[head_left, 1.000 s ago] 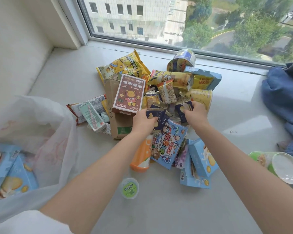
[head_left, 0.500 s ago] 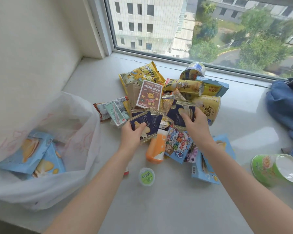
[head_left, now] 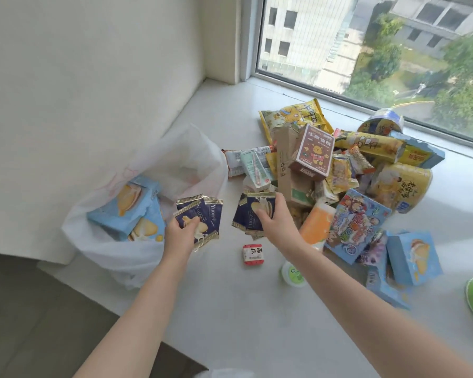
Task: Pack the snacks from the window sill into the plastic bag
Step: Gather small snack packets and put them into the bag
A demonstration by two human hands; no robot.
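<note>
Two blue boxes [head_left: 126,208] lie in the plastic bag [head_left: 137,257], while both the left hand [head_left: 182,236] at its mouth and the right hand [head_left: 273,219] beside it pinch navy packets, and most snacks [head_left: 347,170] wait right of the bag.

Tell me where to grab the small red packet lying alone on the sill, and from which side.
Pinch the small red packet across its two long edges, coming straight down from above. It lies flat on the sill with bare surface all around it, clear of the pile, so nothing blocks a top approach. Both hands currently hold dark blue packets.
</note>
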